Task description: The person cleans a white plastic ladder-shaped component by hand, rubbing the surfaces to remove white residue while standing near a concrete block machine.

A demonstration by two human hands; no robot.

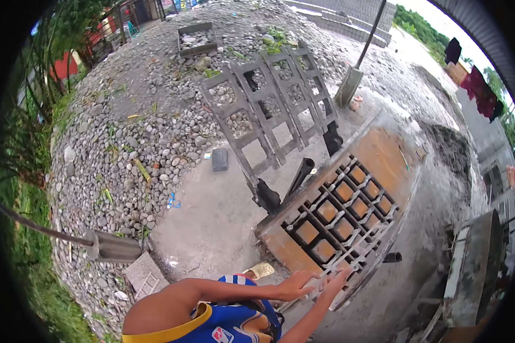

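My left hand (295, 286) and my right hand (333, 282) are close together at the near edge of a metal grid mould (342, 212). Both hands have their fingers closed on a long, thin pale strip (357, 247), which slants over the near side of the grid. Its exact kind and the fingertips are hard to make out. The grid has square openings over a rusty orange plate (383, 150) on a tilted table. Dark bars and pale rods cross between the squares.
A grey lattice frame (272, 111) leans up at the table's far side, beside a dark pipe (301, 174). A grey block (220, 159) lies on the ground near a stone heap (126, 148). Posts stand left and far right; a metal trough (469, 268) is at right.
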